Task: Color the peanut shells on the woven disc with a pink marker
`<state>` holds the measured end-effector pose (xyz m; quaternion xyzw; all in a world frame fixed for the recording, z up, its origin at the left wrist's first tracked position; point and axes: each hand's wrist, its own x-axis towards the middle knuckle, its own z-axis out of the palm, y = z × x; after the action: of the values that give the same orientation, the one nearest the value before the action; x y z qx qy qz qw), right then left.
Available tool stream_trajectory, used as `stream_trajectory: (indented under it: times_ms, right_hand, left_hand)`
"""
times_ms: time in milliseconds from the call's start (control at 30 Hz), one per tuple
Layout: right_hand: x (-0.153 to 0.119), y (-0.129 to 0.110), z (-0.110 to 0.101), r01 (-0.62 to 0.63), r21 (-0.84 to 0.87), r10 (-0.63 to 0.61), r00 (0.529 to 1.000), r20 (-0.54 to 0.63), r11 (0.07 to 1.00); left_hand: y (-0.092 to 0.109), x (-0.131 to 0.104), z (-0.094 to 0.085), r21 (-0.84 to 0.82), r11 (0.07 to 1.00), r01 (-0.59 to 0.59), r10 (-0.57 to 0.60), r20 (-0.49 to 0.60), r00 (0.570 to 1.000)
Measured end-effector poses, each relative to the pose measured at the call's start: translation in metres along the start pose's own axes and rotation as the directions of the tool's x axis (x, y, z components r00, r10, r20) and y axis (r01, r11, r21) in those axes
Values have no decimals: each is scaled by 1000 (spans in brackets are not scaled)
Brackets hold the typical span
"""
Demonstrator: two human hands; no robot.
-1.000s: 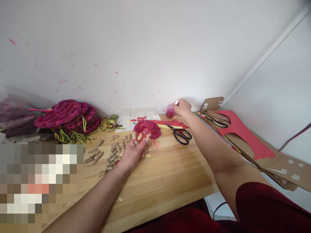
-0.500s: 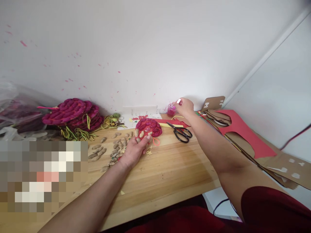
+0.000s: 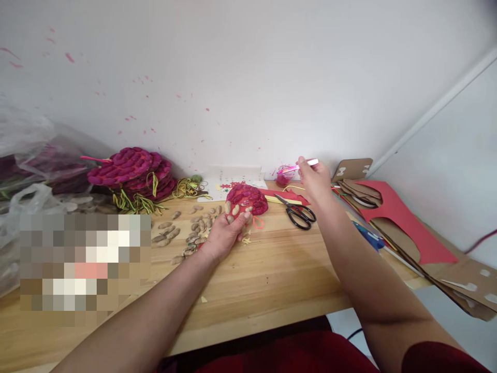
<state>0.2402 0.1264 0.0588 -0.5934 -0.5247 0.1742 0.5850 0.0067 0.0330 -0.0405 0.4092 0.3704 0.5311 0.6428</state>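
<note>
My left hand [image 3: 227,233] grips the lower edge of a red disc [image 3: 248,199] covered partly with magenta-painted peanuts and partly with plain ones. An orange loop [image 3: 258,223] hangs at the disc's lower right. Farther back, my right hand [image 3: 315,178] pinches a white-handled brush [image 3: 306,164], its pink end pointing left over a small cup of magenta paint [image 3: 284,177] by the wall. Black-handled scissors [image 3: 298,215] lie between the disc and my right forearm. Loose peanuts [image 3: 198,225] are spread left of the disc.
A stack of magenta peanut discs [image 3: 130,171] with green-yellow strings stands at the left beside plastic bags [image 3: 31,171]. At the right lie red sheet offcuts [image 3: 407,217] and cardboard [image 3: 353,170]. White paper [image 3: 217,178] lies along the wall.
My right hand has lifted and turned the brush, so more of it shows above the cup. The view has shifted left. My left hand still grips the disc.
</note>
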Motion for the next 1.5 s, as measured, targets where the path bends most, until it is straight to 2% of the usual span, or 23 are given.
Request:
stream_trajectory:
  times_ms: [33, 100, 133, 233, 367, 467, 667, 833, 967, 1100, 1333, 1500]
  right_hand:
    - [-15, -4, 2, 1, 145, -10, 998, 63, 989]
    - [-47, -12, 6, 48, 267, -91, 984, 154, 963]
    - [-62, -16, 8, 76, 274, -135, 970, 201, 959]
    - [-99, -23, 14, 251, 226, -303, 925, 232, 941]
    - [-118, -23, 15, 514, 152, -535, 802, 264, 845]
    - [-119, -19, 15, 577, 143, -592, 760, 267, 804]
    - [-117, -14, 16, 601, 142, -614, 738, 280, 787]
    - [-117, -14, 17, 589, 116, -594, 749, 293, 800]
    - [-116, -15, 16, 603, 101, -606, 750, 266, 791]
    - [-117, -16, 15, 591, 107, -593, 748, 298, 800]
    - [-115, -14, 14, 571, 103, -575, 771, 272, 815]
    - [-115, -13, 14, 568, 98, -565, 756, 331, 817]
  left_hand:
    - [0, 0, 0, 20, 1000, -12, 12, 3, 1000]
    - [-1, 0, -1, 87, 995, -43, 43, 5, 999]
    - [0, -1, -1, 121, 991, -56, 56, 5, 998]
    - [3, -3, 1, 230, 970, -82, 85, 1, 996]
    - [11, -8, 6, 283, 955, -87, 94, -13, 995]
    - [13, -9, 8, 269, 959, -84, 90, -8, 996]
    - [7, -6, 4, 276, 958, -79, 86, -15, 996]
    - [8, -6, 2, 335, 938, -89, 95, -1, 995]
    - [10, -7, 3, 304, 947, -104, 105, 12, 994]
    - [11, -8, 4, 306, 947, -99, 100, 14, 995]
    - [12, -9, 6, 227, 971, -80, 80, 10, 997]
    - [9, -7, 4, 216, 974, -73, 74, 2, 997]
